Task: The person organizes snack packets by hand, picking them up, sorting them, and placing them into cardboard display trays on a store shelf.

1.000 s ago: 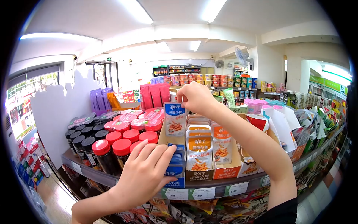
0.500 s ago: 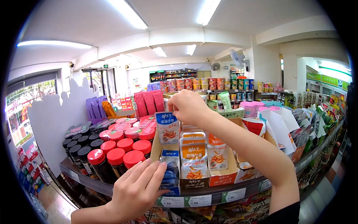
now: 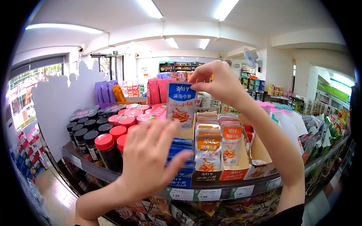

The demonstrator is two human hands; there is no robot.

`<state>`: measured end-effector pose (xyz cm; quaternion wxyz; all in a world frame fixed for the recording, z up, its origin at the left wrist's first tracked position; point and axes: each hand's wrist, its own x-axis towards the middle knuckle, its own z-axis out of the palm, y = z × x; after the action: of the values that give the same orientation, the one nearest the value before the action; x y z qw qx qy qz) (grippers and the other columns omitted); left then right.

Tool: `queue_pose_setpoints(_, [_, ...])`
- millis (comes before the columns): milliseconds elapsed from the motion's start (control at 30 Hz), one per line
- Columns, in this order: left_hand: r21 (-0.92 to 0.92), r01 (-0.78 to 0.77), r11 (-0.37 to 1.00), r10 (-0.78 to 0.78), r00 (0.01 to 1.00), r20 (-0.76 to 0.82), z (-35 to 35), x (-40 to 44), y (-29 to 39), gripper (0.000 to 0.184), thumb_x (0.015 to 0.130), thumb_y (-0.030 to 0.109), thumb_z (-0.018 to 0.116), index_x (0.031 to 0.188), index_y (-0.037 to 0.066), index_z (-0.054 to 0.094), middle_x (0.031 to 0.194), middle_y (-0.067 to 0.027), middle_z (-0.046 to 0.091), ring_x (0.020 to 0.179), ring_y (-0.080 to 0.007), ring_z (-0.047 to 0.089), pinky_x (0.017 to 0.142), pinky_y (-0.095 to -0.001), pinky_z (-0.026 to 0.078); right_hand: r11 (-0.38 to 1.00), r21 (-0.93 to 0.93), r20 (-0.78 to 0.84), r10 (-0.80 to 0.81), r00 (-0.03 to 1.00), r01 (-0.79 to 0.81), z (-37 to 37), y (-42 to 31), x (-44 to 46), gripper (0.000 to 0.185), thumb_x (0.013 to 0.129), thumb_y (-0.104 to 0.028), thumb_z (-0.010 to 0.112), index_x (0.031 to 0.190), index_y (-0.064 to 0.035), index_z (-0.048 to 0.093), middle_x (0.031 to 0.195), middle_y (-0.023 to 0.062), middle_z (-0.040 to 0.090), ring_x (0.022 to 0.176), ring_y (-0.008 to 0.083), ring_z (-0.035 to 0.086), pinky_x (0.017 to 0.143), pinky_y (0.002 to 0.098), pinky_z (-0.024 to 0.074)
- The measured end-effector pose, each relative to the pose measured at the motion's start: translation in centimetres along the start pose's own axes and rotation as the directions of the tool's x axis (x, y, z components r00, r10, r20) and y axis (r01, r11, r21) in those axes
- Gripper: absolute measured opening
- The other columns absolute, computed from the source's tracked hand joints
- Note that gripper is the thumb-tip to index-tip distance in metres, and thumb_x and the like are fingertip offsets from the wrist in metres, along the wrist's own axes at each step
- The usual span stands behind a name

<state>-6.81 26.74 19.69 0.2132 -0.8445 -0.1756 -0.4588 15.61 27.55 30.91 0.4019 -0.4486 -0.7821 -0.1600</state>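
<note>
My right hand (image 3: 213,81) pinches the top right corner of a blue-topped snack packet (image 3: 181,103), held upright above the back of its box. My left hand (image 3: 151,158) is slightly blurred, fingers spread and holding nothing, in front of the blue packets (image 3: 183,150) lying in the box. To the right stand an orange-brown row of packets (image 3: 208,150) and a red-orange row (image 3: 231,143), each in an open carton. My left hand partly hides the blue packets and some jars.
Red-lidded jars (image 3: 104,142) and black-lidded jars (image 3: 90,136) stand left of the boxes. Price tags (image 3: 209,194) line the shelf edge. Pink bags (image 3: 154,91) rise behind the jars. A white open carton (image 3: 288,126) stands to the right.
My right hand has lifted the blue-topped packet up and nearer from the box. My left hand has come off the blue packets, and its fingers have spread. The view has shifted.
</note>
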Motion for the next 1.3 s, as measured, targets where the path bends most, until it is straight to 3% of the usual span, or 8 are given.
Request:
queue_pose_setpoints(133, [0.116, 0.063, 0.991, -0.029, 0.961, -0.276, -0.5, 3.0, -2.3, 0.034, 0.085, 0.021, 0.060, 0.114, 0.004, 0.057, 0.106, -0.0118, 0.055, 0.098, -0.0295, 0.049, 0.085, -0.0400, 0.036, 0.970, -0.215, -0.092, -0.138, 0.986, 0.116, 0.3, -2.3, -0.8, 0.010, 0.071, -0.006, 0.072, 0.082, -0.0045, 0.072, 0.069, 0.0076, 0.067, 0.065, 0.0144, 0.056, 0.061, 0.0289, 0.0448])
queue_pose_setpoints(367, [0.111, 0.014, 0.994, 0.025, 0.940, -0.341, 0.3, 6.1, -4.8, 0.013, 0.073, 0.011, 0.071, 0.081, 0.007, 0.061, 0.092, -0.0012, 0.054, 0.088, -0.0214, 0.049, 0.080, -0.0356, 0.036, 0.933, -0.259, -0.115, -0.286, 0.951, 0.249, 1.2, -4.1, -0.5, 0.007, 0.074, -0.008, 0.072, 0.080, -0.0074, 0.072, 0.068, 0.0067, 0.066, 0.065, 0.0135, 0.053, 0.060, 0.0290, 0.0419])
queue_pose_setpoints(567, [0.119, 0.022, 0.993, 0.042, 0.859, -0.510, -2.7, 4.7, -5.6, 0.012, 0.071, 0.002, 0.071, 0.075, 0.003, 0.060, 0.084, -0.0041, 0.053, 0.083, -0.0207, 0.050, 0.076, -0.0323, 0.038, 0.877, 0.475, -0.015, 0.086, 0.996, -0.069, 2.1, -1.7, 0.2, 0.011, 0.077, -0.016, 0.065, 0.078, -0.0061, 0.071, 0.067, 0.0084, 0.066, 0.069, 0.0171, 0.063, 0.064, 0.0302, 0.0492])
queue_pose_setpoints(667, [0.096, 0.049, 0.994, 0.015, 0.815, -0.579, -6.5, 1.9, -5.0, 0.013, 0.070, -0.002, 0.069, 0.075, 0.000, 0.058, 0.083, -0.0068, 0.051, 0.080, -0.0191, 0.050, 0.073, -0.0281, 0.039, 0.989, -0.138, 0.297, 0.094, 0.950, -0.054, 2.8, -0.1, 0.1, 0.010, 0.075, -0.016, 0.066, 0.077, -0.0072, 0.071, 0.072, 0.0098, 0.068, 0.070, 0.0205, 0.065, 0.066, 0.0331, 0.0508])
queue_pose_setpoints(833, [-0.070, 0.266, 0.961, -0.274, 0.902, -0.333, -10.0, -4.0, -2.3, 0.013, 0.056, 0.003, 0.071, 0.068, 0.007, 0.067, 0.077, -0.0044, 0.053, 0.077, -0.0177, 0.049, 0.069, -0.0308, 0.037, 0.866, -0.460, 0.625, 0.159, 0.764, 0.197, 7.5, 0.8, 0.0, 0.013, 0.070, -0.017, 0.069, 0.079, -0.0082, 0.072, 0.079, 0.0089, 0.069, 0.079, 0.0243, 0.066, 0.071, 0.0368, 0.0529])
queue_pose_setpoints(1067, [-0.099, 0.019, 0.995, -0.022, 0.999, -0.032, -6.6, -6.3, 0.6, 0.008, 0.060, 0.015, 0.073, 0.067, 0.012, 0.069, 0.109, -0.0050, 0.066, 0.106, -0.0281, 0.055, 0.088, -0.0397, 0.043, 0.811, -0.572, 0.743, 0.450, 0.496, 0.122, 12.5, 1.4, 1.1, 0.021, 0.066, -0.013, 0.069, 0.083, -0.0014, 0.072, 0.084, 0.0156, 0.069, 0.079, 0.0274, 0.068, 0.065, 0.0365, 0.0540])
queue_pose_setpoints(1233, [-0.294, -0.155, 0.943, 0.202, 0.970, 0.138, -3.1, -5.8, 0.6, 0.009, 0.068, 0.008, 0.067, 0.075, 0.004, 0.062, 0.135, -0.0124, 0.050, 0.132, -0.0370, 0.039, 0.105, -0.0514, 0.033, 0.828, -0.553, 0.812, 0.560, 0.165, -0.089, 12.7, 1.9, 2.7, 0.035, 0.077, -0.022, 0.066, 0.104, 0.0010, 0.066, 0.089, 0.0137, 0.069, 0.075, 0.0214, 0.069, 0.057, 0.0296, 0.0557])
queue_pose_setpoints(1300, [-0.313, -0.152, 0.938, 0.200, 0.971, 0.129, -1.9, -5.5, 0.7, 0.010, 0.068, 0.006, 0.066, 0.075, 0.004, 0.060, 0.137, -0.0146, 0.047, 0.132, -0.0382, 0.038, 0.106, -0.0537, 0.031, 0.827, -0.525, 0.814, 0.557, 0.165, -0.202, 14.0, 3.9, 2.0, 0.038, 0.079, -0.024, 0.066, 0.108, -0.0007, 0.065, 0.095, 0.0151, 0.068, 0.077, 0.0217, 0.069, 0.057, 0.0293, 0.0563])
